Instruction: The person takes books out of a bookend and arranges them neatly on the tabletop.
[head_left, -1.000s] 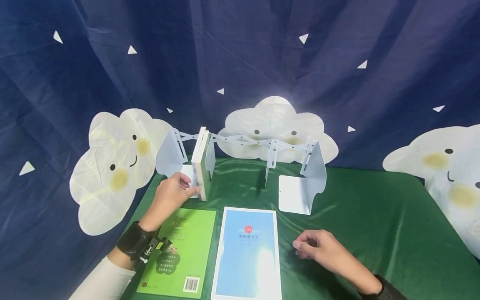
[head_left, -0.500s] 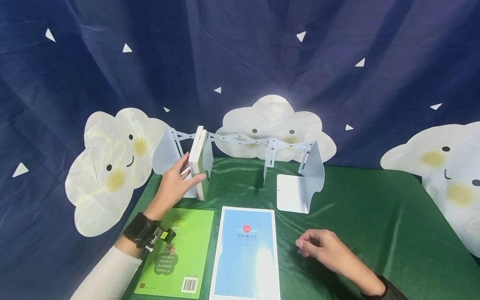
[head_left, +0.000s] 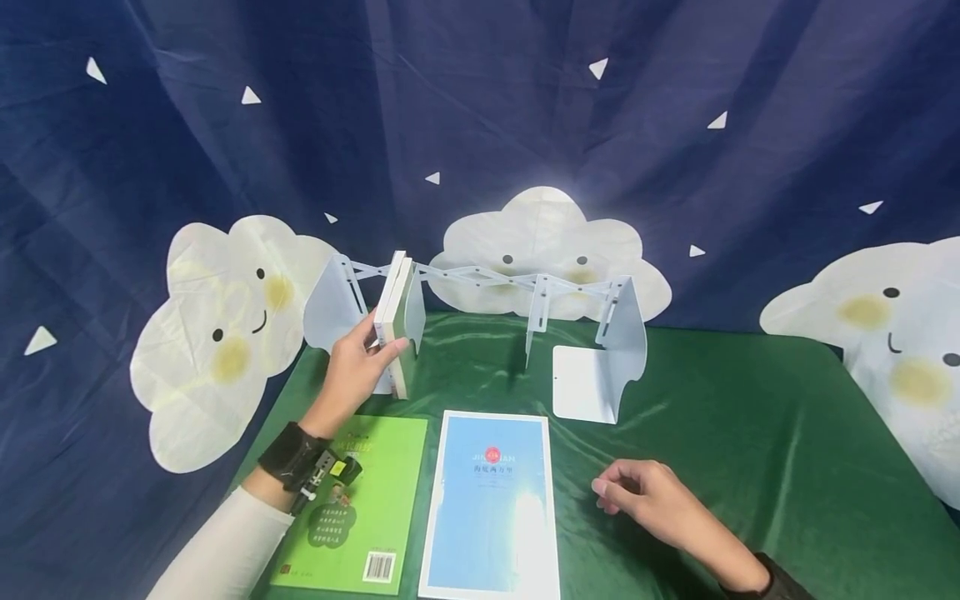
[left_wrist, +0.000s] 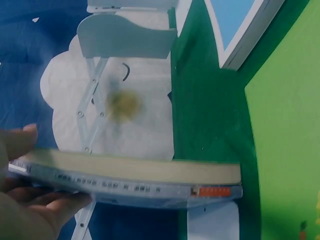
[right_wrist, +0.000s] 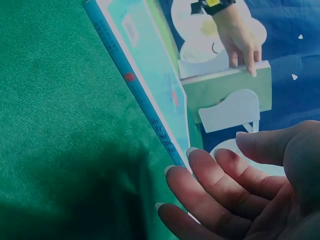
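Note:
My left hand grips two upright books near the left end of a white metal book rack. The thumb lies on the green cover side and the fingers are on the other side. In the left wrist view, a pale spine with print and an orange label lies against cream page edges. A curved divider of the rack stands beside the green cover. My right hand hovers over the green cloth, right of a blue book, fingers loosely curled and holding nothing.
A green book with a barcode lies flat left of the blue one, under my left forearm. The rack's folding lattice runs along the back to its right end plate. Behind it hangs a dark blue curtain with cloud faces.
My left hand has moved up along the books, from their lower front edge to around mid-height, now wrapping both sides. The books remain upright in place. The right hand has barely moved.

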